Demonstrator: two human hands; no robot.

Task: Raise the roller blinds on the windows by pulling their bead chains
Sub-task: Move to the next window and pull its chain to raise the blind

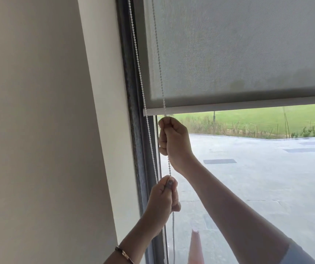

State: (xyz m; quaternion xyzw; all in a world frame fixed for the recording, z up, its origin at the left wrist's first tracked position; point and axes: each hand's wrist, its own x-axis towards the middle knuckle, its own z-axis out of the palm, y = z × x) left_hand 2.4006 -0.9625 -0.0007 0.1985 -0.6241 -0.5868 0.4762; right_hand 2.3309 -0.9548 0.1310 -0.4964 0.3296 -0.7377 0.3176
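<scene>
Blind (238, 54) approx half up, bottom bar just above right hand (173, 140), chain (157, 54) at window's left edge; both fists clamped on same strand, left hand (162, 202) lower; recommend straight-down, hand-over-hand pulls w/o jerking.

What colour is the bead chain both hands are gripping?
White; the bead chain shows clearly against the grey blind in the head view.

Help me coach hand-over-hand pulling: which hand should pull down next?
Probably the right hand: it grips the bead chain high, just below the bottom bar. The left hand is already lower.
</scene>
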